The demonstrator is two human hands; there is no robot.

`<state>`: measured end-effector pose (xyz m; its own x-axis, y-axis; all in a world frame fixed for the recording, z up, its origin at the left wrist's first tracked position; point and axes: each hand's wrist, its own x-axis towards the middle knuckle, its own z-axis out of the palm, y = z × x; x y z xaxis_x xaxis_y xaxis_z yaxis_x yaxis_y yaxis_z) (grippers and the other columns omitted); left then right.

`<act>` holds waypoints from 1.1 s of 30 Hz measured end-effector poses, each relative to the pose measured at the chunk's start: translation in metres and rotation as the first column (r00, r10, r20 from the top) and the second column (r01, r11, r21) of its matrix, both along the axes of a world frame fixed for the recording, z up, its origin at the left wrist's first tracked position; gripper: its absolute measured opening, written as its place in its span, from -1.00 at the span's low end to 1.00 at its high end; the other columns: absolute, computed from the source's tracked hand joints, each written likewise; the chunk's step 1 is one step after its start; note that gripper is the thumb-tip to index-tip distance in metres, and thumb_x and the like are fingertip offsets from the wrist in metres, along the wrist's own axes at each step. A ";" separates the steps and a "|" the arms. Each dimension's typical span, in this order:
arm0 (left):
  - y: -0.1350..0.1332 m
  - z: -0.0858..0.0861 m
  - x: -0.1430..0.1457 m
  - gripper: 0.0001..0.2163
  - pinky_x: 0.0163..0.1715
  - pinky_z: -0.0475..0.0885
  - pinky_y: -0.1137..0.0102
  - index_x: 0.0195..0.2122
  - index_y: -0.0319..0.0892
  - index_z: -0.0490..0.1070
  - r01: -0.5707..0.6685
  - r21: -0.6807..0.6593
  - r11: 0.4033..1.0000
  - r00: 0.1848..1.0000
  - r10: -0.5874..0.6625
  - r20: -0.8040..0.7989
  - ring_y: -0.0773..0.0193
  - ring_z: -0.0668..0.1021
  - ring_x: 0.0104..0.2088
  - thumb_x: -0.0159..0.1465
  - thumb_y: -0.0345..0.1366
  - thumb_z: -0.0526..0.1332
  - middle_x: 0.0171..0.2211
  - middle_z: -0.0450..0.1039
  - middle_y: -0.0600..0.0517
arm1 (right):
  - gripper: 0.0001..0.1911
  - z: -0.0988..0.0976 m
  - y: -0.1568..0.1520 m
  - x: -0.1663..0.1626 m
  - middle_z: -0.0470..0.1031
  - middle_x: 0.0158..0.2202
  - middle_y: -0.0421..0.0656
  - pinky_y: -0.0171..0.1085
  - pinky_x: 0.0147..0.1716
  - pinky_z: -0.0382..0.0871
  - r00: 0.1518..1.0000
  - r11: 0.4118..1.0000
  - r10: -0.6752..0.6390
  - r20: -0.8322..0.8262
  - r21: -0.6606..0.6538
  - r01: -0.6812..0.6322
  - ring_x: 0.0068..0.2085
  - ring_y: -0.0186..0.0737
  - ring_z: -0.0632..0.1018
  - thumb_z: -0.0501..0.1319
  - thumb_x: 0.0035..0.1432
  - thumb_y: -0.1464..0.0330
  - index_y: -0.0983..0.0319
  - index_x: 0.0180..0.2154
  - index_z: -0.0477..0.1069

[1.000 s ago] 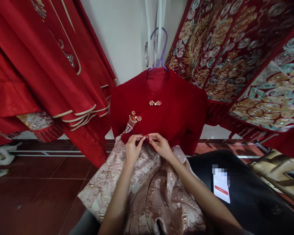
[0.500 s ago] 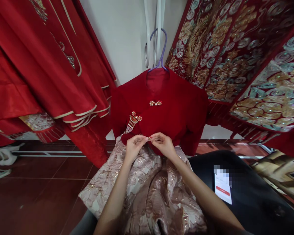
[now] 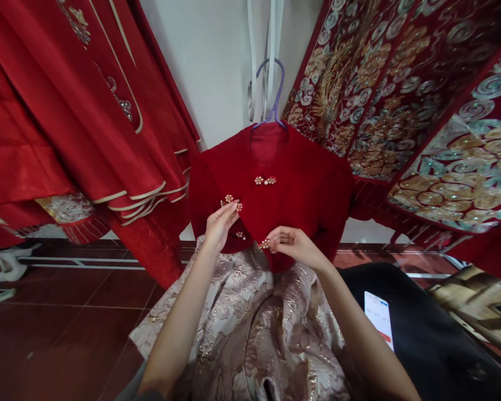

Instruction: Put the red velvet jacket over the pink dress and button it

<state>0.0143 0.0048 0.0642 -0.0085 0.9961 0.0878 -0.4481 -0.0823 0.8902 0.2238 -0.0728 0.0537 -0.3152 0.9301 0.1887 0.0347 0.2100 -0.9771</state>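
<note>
A short red jacket (image 3: 292,200) hangs on a purple hanger (image 3: 278,94). The jewelled frog button (image 3: 265,181) near its neck is fastened. Lower on the chest, my left hand (image 3: 220,225) pinches the jewelled frog button (image 3: 239,206) with the beaded tassel, and covers most of the tassel. My right hand (image 3: 292,244) has its fingers closed at the front flap's edge, on one half of the bottom frog button (image 3: 264,244). The other half (image 3: 241,235) sits apart on the jacket's left side. Beneath the jacket spreads a shiny pink-and-gold brocade skirt (image 3: 234,301).
Red garments (image 3: 108,139) hang at the left and sequined red ones (image 3: 371,111) at the right. White metal bars (image 3: 253,55) rise behind the hanger. A lit phone (image 3: 378,317) lies on a black seat (image 3: 421,334). White shoes (image 3: 10,267) stand at far left.
The bottom frog button's two halves have come apart. My left hand has moved up to the tasselled button; my right hand has shifted slightly right with the flap.
</note>
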 end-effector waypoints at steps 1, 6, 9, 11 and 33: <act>0.001 -0.001 0.001 -0.74 0.00 0.45 0.28 -0.25 -0.22 0.56 -0.011 -0.017 1.000 1.000 0.011 -0.006 0.27 0.61 -0.18 0.02 -0.29 0.41 -0.13 0.59 -0.09 | -0.83 0.000 0.000 -0.002 0.53 -0.40 -0.22 -0.28 -0.25 0.46 1.000 1.000 -0.002 0.002 -0.001 0.002 -0.38 -0.35 0.54 0.32 0.03 0.32 0.22 -0.28 0.48; 0.008 0.000 0.006 -0.77 -0.13 0.47 0.33 -0.36 -0.22 0.51 -0.106 -0.024 0.994 0.991 0.104 -0.083 0.28 0.61 -0.25 -0.03 -0.26 0.41 -0.22 0.60 -0.07 | -0.84 -0.003 0.000 -0.012 0.55 -0.40 -0.21 -0.25 -0.21 0.47 0.998 0.999 -0.047 0.036 0.024 0.047 -0.36 -0.33 0.55 0.32 0.00 0.34 0.22 -0.30 0.48; 0.007 0.006 0.011 -0.74 -0.23 0.48 0.35 -0.30 -0.21 0.54 -0.045 -0.020 0.999 0.989 0.042 -0.143 0.27 0.60 -0.30 0.04 -0.17 0.36 -0.25 0.60 -0.08 | -0.84 -0.002 -0.001 -0.011 0.56 -0.38 -0.20 -0.25 -0.19 0.46 0.997 0.998 -0.048 0.059 0.053 0.045 -0.33 -0.32 0.55 0.31 0.00 0.35 0.22 -0.30 0.48; 0.007 0.014 0.015 -0.70 -0.25 0.48 0.34 -0.27 -0.22 0.55 -0.008 0.057 0.998 0.972 0.021 -0.236 0.24 0.59 -0.29 0.08 -0.11 0.34 -0.27 0.60 -0.10 | -0.86 0.002 -0.003 -0.004 0.55 -0.38 -0.20 -0.27 -0.22 0.46 0.996 0.999 0.005 0.092 0.053 -0.010 -0.33 -0.32 0.55 0.30 0.00 0.37 0.23 -0.31 0.47; 0.035 0.091 0.021 -0.85 0.01 0.31 0.15 -0.19 -0.14 0.46 0.506 0.744 0.437 0.306 0.715 -0.628 0.10 0.40 -0.09 0.33 -0.30 0.12 -0.15 0.41 -0.09 | -0.90 0.023 -0.015 0.055 0.52 -0.37 -0.22 -0.32 -0.26 0.43 0.957 0.979 0.201 0.208 -0.066 -0.191 -0.34 -0.34 0.54 0.31 0.04 0.39 0.20 -0.33 0.43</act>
<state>0.0357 0.0396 0.1551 0.5719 0.3815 0.7262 0.5395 -0.8418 0.0174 0.2785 -0.0879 0.0763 -0.5206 0.8518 0.0576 0.2046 0.1900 -0.9602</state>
